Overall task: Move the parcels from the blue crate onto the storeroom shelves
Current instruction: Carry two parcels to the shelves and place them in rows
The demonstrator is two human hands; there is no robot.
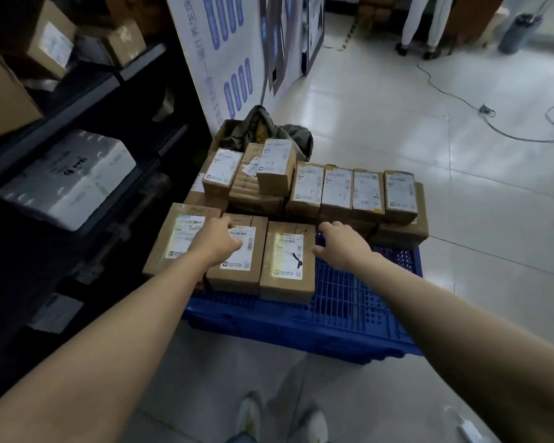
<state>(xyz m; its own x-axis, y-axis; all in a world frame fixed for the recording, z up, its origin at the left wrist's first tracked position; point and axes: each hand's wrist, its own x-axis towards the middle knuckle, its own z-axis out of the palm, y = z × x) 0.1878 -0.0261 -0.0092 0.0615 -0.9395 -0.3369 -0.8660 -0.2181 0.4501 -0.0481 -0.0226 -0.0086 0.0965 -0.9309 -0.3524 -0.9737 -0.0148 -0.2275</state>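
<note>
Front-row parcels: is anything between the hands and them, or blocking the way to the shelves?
Nothing visible. The left hand lies on the middle front parcel, the right hand beside the right front parcel. The shelves stand left of the blue crate; a white foam box fills part of one shelf.

Matt brown cardboard parcels [287, 260] with paper labels sit on a perforated blue plastic crate [343, 302]; glossy floor tiles [397, 129].
</note>
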